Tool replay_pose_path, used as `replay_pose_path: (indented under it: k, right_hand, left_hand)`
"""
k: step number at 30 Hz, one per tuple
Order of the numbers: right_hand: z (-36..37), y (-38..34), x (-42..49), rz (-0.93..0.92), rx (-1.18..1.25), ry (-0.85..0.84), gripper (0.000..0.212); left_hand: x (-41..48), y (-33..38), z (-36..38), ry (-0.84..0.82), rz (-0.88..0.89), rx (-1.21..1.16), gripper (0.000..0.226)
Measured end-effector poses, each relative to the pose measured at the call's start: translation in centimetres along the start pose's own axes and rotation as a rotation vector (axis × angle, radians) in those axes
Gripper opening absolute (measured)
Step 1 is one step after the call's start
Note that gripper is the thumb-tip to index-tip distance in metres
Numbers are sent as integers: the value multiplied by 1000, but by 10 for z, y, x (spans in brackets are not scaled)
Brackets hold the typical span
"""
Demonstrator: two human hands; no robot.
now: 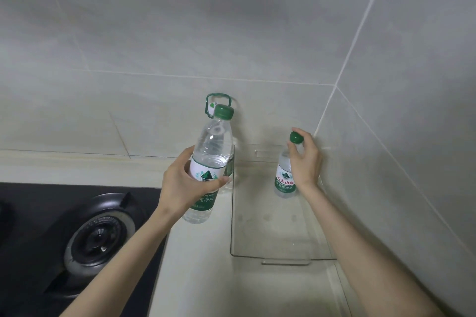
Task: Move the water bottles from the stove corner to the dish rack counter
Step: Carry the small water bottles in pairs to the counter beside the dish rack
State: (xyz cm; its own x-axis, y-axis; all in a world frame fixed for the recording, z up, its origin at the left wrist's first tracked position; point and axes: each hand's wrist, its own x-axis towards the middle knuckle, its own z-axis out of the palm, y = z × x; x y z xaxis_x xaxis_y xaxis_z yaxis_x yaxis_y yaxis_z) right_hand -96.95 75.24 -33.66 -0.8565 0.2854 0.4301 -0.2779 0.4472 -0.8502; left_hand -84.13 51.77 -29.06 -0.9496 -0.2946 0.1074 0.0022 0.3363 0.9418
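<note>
My left hand (pixel 177 183) is wrapped around the label of a clear water bottle with a green cap (pixel 211 144) and holds it tilted above the counter, left of a clear plastic bin (pixel 231 226). A second, smaller water bottle (pixel 283 180) stands upright inside the bin at its far end, near the wall corner. My right hand (pixel 306 162) grips it at the neck, just under its green cap. Behind the held bottle, the green carry handle of a larger bottle (pixel 217 96) shows against the wall; its body is mostly hidden.
A black gas stove with a burner (pixel 100 237) fills the lower left. The pale counter (pixel 201 265) runs between the stove and the bin. Tiled walls meet in a corner just behind and to the right of the bin.
</note>
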Motion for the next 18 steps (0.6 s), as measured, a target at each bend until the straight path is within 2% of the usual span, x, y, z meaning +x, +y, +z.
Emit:
replay_pose_path:
  k: [6,11,15,18]
  right_hand:
    - [-8,-93,-16,-238,231,-59,34]
    - [-9,-173,-38,-302,433,-233,32]
    - [0,-222,-70,-352,550,-393,31]
    - [12,-253,-102,-349,631,-539,30]
  left_hand:
    - [-25,15,-34,104,-4,2,64]
    - [-57,27,-73,228,-19,-6,71]
    - [-92,33,-111,342,-36,-7,86]
    - [-128,37,-142,450,-55,10,81]
